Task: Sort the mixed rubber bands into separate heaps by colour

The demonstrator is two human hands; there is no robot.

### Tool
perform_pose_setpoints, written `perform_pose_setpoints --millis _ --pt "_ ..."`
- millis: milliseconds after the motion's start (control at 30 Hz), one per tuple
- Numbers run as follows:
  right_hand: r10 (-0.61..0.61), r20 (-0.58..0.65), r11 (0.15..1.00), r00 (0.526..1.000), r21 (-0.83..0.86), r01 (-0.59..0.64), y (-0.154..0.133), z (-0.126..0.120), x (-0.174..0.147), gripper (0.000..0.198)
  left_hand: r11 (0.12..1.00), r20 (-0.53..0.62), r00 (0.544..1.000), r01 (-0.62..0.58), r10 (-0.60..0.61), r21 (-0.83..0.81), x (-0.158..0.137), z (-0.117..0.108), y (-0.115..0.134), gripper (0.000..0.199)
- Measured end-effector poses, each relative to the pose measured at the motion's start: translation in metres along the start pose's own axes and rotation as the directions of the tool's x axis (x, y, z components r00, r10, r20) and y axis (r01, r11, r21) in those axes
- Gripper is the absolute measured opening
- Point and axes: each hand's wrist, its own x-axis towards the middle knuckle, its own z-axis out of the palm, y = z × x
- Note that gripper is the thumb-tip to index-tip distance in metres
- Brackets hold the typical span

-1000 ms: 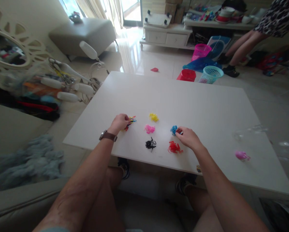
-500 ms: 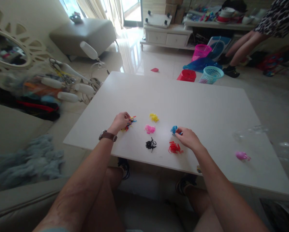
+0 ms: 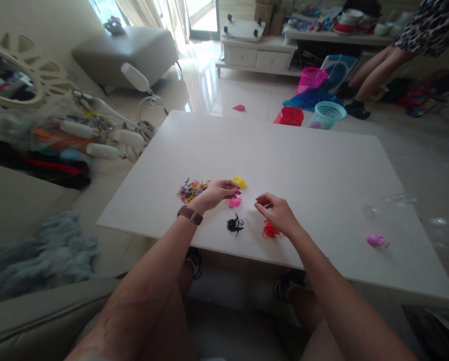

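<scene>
My left hand [image 3: 224, 192] is above the table between the yellow pile [image 3: 240, 181] and the pink pile [image 3: 234, 202] of small rubber bands. Its fingertips are pinched on a tiny reddish band, blurred at the tips. Left of it lies a mixed heap of multicoloured rubber bands [image 3: 190, 190], partly behind the wrist. My right hand [image 3: 275, 210] hovers with thumb and fingers apart and holds nothing I can see. It covers most of the blue pile and part of the red pile [image 3: 270, 229]. A black pile [image 3: 234, 224] lies nearer the front edge.
The white table [image 3: 322, 175] also bears a pink-purple object [image 3: 377, 241] and a clear, see-through item at the right. Beyond it stand a red bin [image 3: 290, 116] and a turquoise basket [image 3: 326, 116]. Another person's legs [image 3: 375, 75] are at the back right.
My left hand has moved right from the mixed heap to the pink and yellow piles, uncovering the heap. My right hand has shifted slightly left, its fingers now apart, off the blue pile.
</scene>
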Motion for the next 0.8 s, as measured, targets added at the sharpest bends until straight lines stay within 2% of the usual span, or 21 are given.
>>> perform_pose_setpoints --millis 133,267,500,633,800 --pt "0.006 -0.079 0.987 0.997 0.16 0.006 -0.007 0.009 0.001 0.021 0.999 0.124 0.992 -0.018 0.023 -0.043 0.009 0.03 -0.004 0.018" --pt "0.011 -0.173 0.982 0.985 0.19 0.022 -0.006 0.009 0.003 0.017 0.996 0.168 0.985 -0.027 0.041 -0.083 0.017 0.043 -0.005 0.017" --pt "0.048 -0.328 0.989 0.943 0.148 0.001 0.002 0.004 0.004 0.016 0.993 0.143 0.988 -0.034 0.049 -0.111 0.023 0.046 -0.005 0.026" --pt "0.047 -0.339 0.99 0.94 0.142 0.001 0.003 0.002 0.004 0.014 0.996 0.125 0.991 -0.029 0.039 -0.079 0.022 0.044 -0.006 0.025" --pt "-0.012 -0.315 0.995 0.949 0.087 0.042 0.003 0.002 0.002 0.012 1.0 0.205 0.979 0.017 -0.019 0.008 0.015 0.043 -0.003 0.022"
